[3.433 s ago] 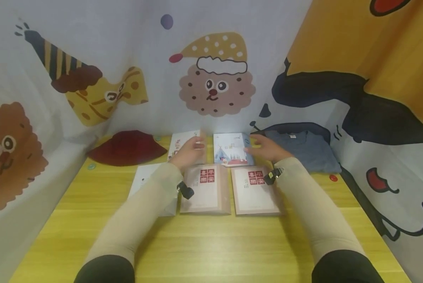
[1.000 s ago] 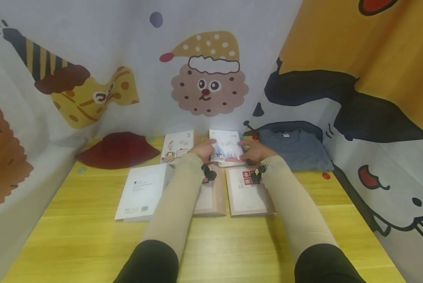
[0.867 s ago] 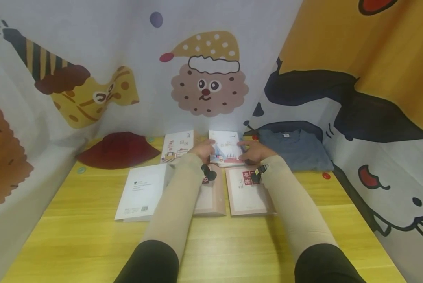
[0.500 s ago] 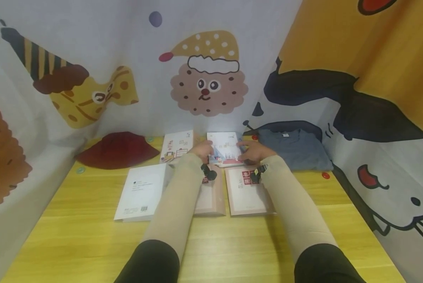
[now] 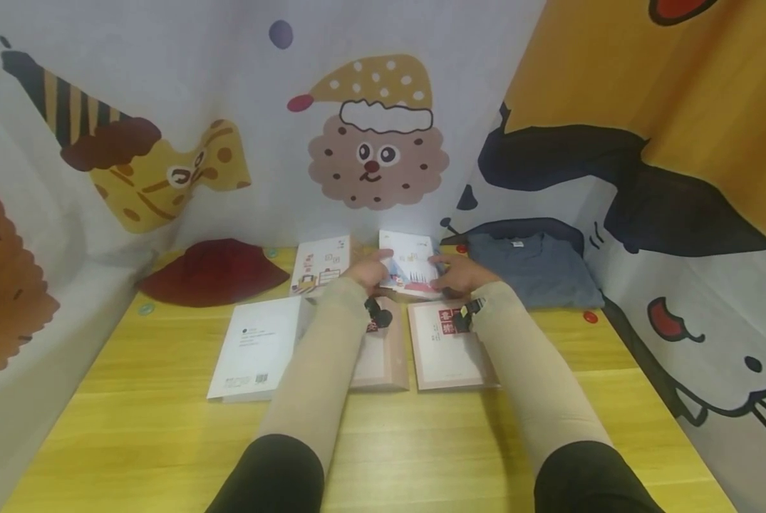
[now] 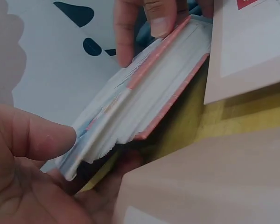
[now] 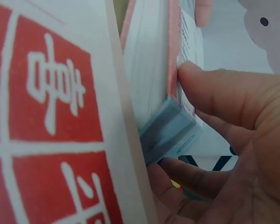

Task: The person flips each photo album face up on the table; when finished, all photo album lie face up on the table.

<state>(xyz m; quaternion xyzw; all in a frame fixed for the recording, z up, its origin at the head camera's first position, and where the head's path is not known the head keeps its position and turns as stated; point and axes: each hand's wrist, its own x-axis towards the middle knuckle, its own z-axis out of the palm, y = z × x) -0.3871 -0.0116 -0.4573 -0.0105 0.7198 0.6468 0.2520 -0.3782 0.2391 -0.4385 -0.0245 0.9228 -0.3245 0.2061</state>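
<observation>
Both hands hold a thick white book (image 5: 411, 265) with a blue and pink illustrated cover, at the back middle of the table. My left hand (image 5: 368, 272) grips its left side; in the left wrist view the left thumb (image 6: 46, 140) lies on the cover and fingers reach underneath. On the other side my right hand (image 5: 462, 274) pinches it, thumb above and fingers below around the blue spine (image 7: 170, 126). The book tilts above the yellow table, its page edges (image 6: 154, 93) facing the wrist camera. Two pinkish books (image 5: 454, 349), (image 5: 379, 356) lie just in front, the left one partly behind the left forearm.
Beside the left hand lies another illustrated book (image 5: 321, 260). A white book with a barcode (image 5: 257, 349) is at front left. A dark red hat (image 5: 212, 274) sits at back left, a folded blue-grey shirt (image 5: 533, 271) at back right. A printed curtain (image 5: 241, 214) hangs behind.
My left hand has moved from the left illustrated book to the middle one, and the right hand has closed in on its right side. Since half a second ago the book has risen slightly.
</observation>
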